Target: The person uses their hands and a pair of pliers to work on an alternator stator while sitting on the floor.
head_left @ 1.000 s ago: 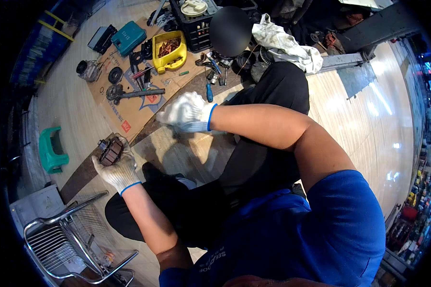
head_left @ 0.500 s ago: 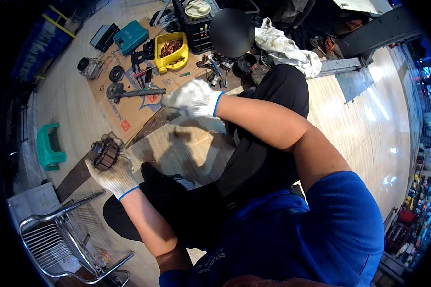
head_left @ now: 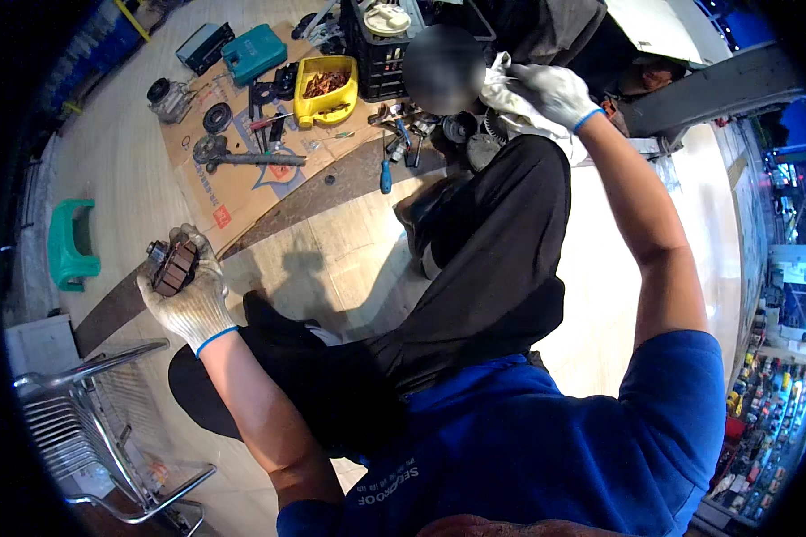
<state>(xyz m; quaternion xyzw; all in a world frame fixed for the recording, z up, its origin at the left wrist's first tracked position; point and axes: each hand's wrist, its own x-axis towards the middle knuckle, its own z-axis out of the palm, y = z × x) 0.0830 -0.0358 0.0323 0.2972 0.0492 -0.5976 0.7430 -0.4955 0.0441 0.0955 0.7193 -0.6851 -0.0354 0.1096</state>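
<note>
My left hand (head_left: 185,291), in a white knit glove with a blue cuff, is closed around a dark brown, round part with ribbed segments (head_left: 176,268). It holds this part above the floor at the left, near the green stool. My right hand (head_left: 557,97), gloved the same way, reaches out to the upper right. Its fingers are at a crumpled white cloth (head_left: 509,100) and smeared by motion, so their grip on it is unclear. A blue-handled screwdriver (head_left: 386,175) lies on the floor beside several small tools and metal parts (head_left: 407,134).
Flattened cardboard (head_left: 188,166) bears a long-handled ratchet-like tool (head_left: 255,159), a black ring (head_left: 216,117) and a yellow cut-open container (head_left: 349,97) of copper-coloured bits. Behind are a teal case (head_left: 255,54) and a black crate (head_left: 378,67). A green stool (head_left: 73,246) and metal chair (head_left: 81,430) stand left.
My right hand has moved from beside the cardboard to the white cloth at the upper right. The blue-handled screwdriver now shows on the floor. My left hand still holds the ribbed part.
</note>
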